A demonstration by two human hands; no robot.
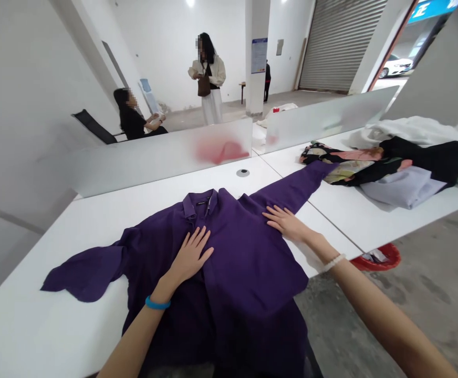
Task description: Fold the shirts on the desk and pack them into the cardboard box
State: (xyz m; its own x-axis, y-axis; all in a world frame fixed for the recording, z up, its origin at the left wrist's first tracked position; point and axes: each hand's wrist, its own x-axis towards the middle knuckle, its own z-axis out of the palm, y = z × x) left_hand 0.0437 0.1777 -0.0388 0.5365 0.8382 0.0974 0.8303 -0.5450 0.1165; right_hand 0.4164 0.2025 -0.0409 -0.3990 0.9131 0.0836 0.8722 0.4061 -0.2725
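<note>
A dark purple collared shirt (245, 257) lies spread over the white table, front side up, with its lower part hanging past the near edge. Its collar points away from me; one sleeve reaches left and looks bent, the other stretches right to a heap of clothes. My left hand (191, 254) rests flat on the chest just below the collar, fingers spread. Flat on the shirt near the right armpit lies my right hand (286, 223), its fingers stretched out. Neither hand grips the cloth.
Folded and heaped clothes (394, 163) cover the table's right side. Frosted dividers (166, 157) run along the back, near a round cable grommet (243, 172). Below the right edge stands a red bin (394, 257). Beyond the dividers, one person (209, 73) stands and another (134, 118) sits.
</note>
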